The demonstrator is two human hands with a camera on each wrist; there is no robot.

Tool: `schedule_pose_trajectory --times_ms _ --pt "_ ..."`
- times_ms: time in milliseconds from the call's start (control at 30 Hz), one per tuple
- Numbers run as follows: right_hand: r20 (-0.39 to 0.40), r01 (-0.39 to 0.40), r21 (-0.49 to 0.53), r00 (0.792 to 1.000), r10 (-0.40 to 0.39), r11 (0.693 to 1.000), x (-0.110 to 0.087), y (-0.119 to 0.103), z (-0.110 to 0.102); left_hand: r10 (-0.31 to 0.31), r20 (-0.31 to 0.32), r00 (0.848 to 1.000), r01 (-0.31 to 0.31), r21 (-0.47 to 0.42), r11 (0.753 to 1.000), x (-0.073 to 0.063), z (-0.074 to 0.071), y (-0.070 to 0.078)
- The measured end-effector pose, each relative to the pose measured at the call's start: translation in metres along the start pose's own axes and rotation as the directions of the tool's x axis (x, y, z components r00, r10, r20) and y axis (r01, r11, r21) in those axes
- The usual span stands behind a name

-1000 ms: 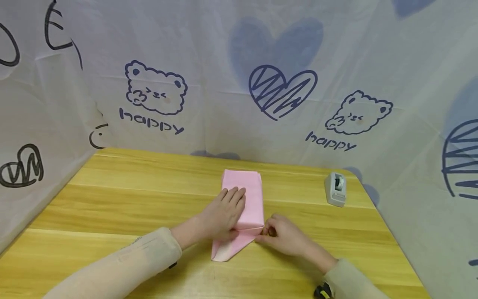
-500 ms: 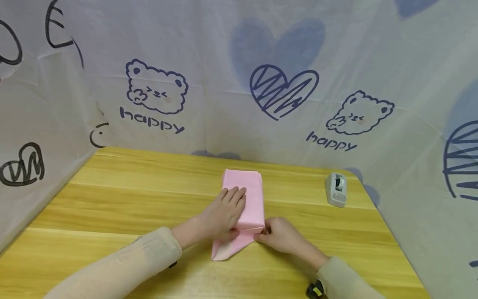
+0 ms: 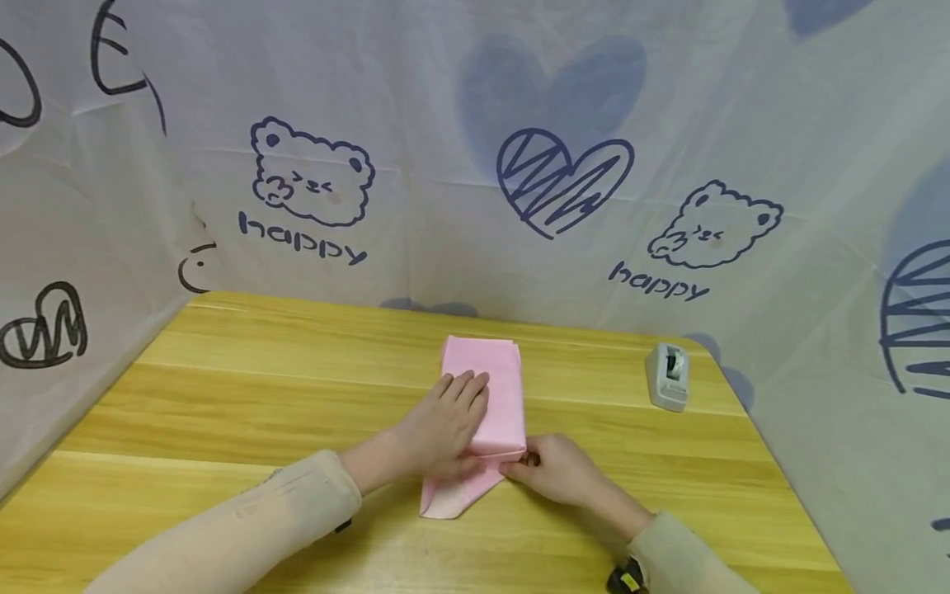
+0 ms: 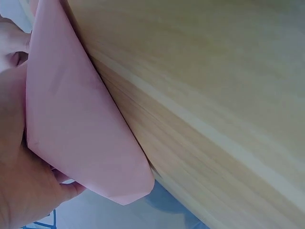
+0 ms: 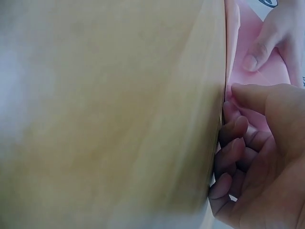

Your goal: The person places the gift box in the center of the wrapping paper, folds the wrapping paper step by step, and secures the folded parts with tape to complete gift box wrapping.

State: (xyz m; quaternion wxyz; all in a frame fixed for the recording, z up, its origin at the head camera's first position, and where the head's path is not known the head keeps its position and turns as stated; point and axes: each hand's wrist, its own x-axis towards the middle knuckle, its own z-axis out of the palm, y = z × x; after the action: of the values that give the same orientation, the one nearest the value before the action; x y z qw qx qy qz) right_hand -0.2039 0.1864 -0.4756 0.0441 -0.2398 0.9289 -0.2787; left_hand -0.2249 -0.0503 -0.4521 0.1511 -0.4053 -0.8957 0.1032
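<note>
On the wooden table (image 3: 223, 396), a pink package (image 3: 506, 412) held in place.
The table stretches away on both sides, leaving room to move. The package lies mid-table, the left hand (image 3: 444, 422) on top, fingers straight, apparently steadying it; the right hand (image 3: 560, 470) pinches the near flap (image 3: 449, 497) at its right edge, probably for tension. A tape dispenser (image 3: 670, 389) sits well apart, near the table's right edge.

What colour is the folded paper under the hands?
Pink; the folded paper shows best in the head view.
</note>
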Motion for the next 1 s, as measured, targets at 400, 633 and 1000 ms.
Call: schedule_pose_trajectory --times_ms 400,633,1000 --pt "0.034 -0.021 0.035 0.999 0.02 0.999 0.001 0.002 -0.003 -0.008 -0.025 1.0 0.009 0.047 0.999 0.004 -0.001 0.002" --pt "0.124 0.048 0.1 0.99 -0.06 0.994 -0.013 0.004 -0.01 -0.003 -0.035 0.999 0.005 0.066 0.998 0.003 0.003 0.002" --pt "0.147 0.342 -0.294 0.939 -0.312 0.892 -0.053 -0.013 -0.012 0.0 0.015 1.0 -0.002 0.095 0.995 0.003 0.002 0.002"
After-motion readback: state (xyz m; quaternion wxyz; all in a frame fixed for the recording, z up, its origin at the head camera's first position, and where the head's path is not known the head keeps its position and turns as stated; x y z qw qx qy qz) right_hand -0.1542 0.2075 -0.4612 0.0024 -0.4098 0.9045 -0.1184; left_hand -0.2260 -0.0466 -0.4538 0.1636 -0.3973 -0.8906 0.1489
